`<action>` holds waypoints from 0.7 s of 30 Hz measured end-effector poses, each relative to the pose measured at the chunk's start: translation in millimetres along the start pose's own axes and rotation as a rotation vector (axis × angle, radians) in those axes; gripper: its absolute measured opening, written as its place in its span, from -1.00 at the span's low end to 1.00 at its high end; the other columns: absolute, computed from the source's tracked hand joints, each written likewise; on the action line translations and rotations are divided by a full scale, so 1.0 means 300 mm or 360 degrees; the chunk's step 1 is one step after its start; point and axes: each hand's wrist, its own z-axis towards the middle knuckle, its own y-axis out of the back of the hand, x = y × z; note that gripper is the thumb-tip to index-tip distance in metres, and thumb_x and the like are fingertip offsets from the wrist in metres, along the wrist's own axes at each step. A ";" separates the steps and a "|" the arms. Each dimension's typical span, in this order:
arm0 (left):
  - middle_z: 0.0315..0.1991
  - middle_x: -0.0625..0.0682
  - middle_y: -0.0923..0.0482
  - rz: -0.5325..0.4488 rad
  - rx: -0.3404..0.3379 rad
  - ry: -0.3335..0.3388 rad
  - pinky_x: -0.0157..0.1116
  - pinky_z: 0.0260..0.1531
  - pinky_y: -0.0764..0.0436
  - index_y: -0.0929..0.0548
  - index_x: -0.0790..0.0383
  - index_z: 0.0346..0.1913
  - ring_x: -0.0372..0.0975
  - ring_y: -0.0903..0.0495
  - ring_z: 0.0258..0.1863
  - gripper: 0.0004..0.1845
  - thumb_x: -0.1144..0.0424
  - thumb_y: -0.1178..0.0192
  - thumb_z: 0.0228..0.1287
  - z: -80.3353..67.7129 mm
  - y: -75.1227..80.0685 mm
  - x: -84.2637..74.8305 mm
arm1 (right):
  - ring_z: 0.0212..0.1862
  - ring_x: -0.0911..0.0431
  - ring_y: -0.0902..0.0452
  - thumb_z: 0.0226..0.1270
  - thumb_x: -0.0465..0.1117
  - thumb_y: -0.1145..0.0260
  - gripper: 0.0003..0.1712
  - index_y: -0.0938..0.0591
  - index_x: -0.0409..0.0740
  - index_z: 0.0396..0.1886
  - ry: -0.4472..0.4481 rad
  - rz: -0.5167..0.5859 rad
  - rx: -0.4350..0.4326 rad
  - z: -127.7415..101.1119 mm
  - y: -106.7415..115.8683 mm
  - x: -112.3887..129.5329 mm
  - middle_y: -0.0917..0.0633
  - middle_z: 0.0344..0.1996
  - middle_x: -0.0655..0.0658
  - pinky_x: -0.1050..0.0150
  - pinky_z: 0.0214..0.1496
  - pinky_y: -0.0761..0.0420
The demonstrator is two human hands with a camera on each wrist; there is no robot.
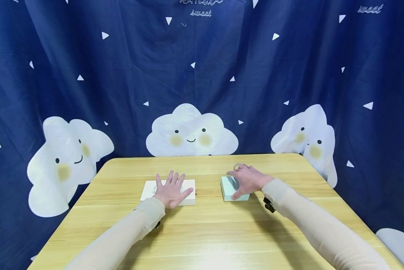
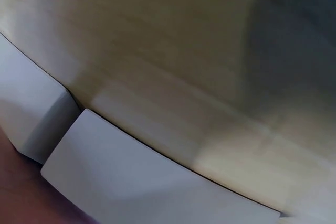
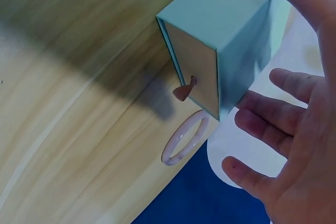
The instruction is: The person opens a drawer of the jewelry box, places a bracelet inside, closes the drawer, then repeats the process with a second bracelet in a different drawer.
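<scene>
My left hand [image 1: 172,194] lies with spread, straight fingers over a flat white box [image 1: 149,189] with faint lettering on its lid. Two pale box surfaces [image 2: 147,177] fill the lower part of the left wrist view, with part of the hand at the lower left corner. My right hand [image 1: 250,179] spans a small mint-green box [image 1: 227,189], thumb at its near edge and loosely extended fingers towards its far side. In the right wrist view, that box has a beige end face with a brown pull tab [image 3: 184,91]. A pale pink bangle [image 3: 184,139] lies beside it.
Both boxes stand on a light wooden table [image 1: 202,228] towards its far half. Behind the table hangs a dark blue curtain [image 1: 202,82] printed with white clouds and triangles. A dark strap device [image 1: 269,205] is worn at the right wrist.
</scene>
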 end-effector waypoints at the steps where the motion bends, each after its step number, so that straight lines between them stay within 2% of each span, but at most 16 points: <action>1: 0.62 0.18 0.02 0.0002 0.0009 0.0004 0.44 0.35 0.49 0.01 0.01 0.64 0.05 0.24 0.64 0.00 -0.57 0.51 0.34 -0.001 0.003 -0.001 | 0.41 -0.18 -0.30 -0.23 0.39 -0.60 0.16 -0.49 0.00 0.40 0.0003 -0.0005 -0.0002 0.000 -0.001 0.002 -0.55 0.23 -0.17 -0.30 0.35 -0.37; 7: 0.63 0.18 0.03 0.0010 0.0050 0.0017 0.43 0.37 0.44 0.02 0.02 0.64 0.06 0.22 0.64 -0.03 -0.54 0.44 0.37 -0.010 0.021 -0.011 | 0.40 -0.19 -0.31 -0.22 0.40 -0.59 0.17 -0.48 -0.04 0.41 -0.0002 -0.0029 -0.0003 0.002 -0.006 0.014 -0.58 0.22 -0.21 -0.28 0.41 -0.31; 11: 0.61 0.19 -0.02 0.0030 0.0047 0.0007 0.42 0.39 0.40 -0.03 0.07 0.63 0.07 0.15 0.63 -0.05 -0.51 0.39 0.40 -0.013 0.035 -0.019 | 0.41 -0.14 -0.29 -0.20 0.43 -0.56 0.17 -0.46 0.01 0.43 -0.0028 -0.0053 0.0004 -0.001 -0.005 0.015 -0.57 0.23 -0.17 -0.27 0.44 -0.28; 21: 0.59 0.19 -0.09 0.0006 0.0054 -0.0016 0.43 0.40 0.29 -0.15 0.10 0.60 0.06 0.06 0.62 -0.04 -0.51 0.34 0.39 -0.008 0.057 -0.017 | 0.44 -0.12 -0.26 -0.14 0.48 -0.51 0.21 -0.38 0.06 0.50 -0.0068 -0.0069 0.0027 -0.017 0.001 0.014 -0.54 0.28 -0.13 -0.33 0.38 -0.31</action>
